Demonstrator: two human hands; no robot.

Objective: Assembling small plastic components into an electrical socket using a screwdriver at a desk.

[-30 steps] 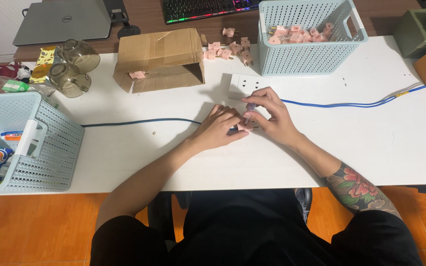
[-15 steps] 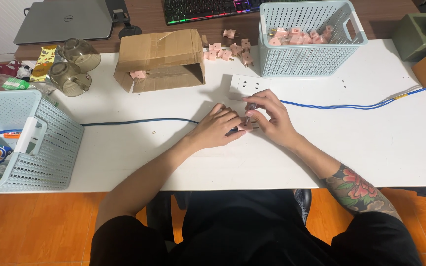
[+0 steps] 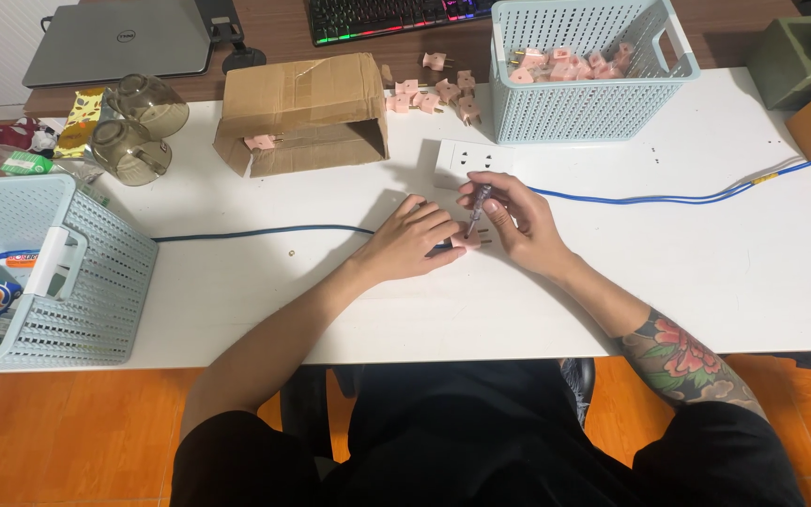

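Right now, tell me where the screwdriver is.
In the head view it is near the table's middle, held by the right hand: the screwdriver points down at the pink plug beside the left hand.

Right hand (image 3: 516,218) raised screwdriver (image 3: 477,208) upright over pink plug (image 3: 467,240); previously low.

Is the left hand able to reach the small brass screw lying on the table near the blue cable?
Probably yes. The screw lies on bare table just left of the left hand, with nothing between them. But that hand now steadies the pink plug, so it must let go first.
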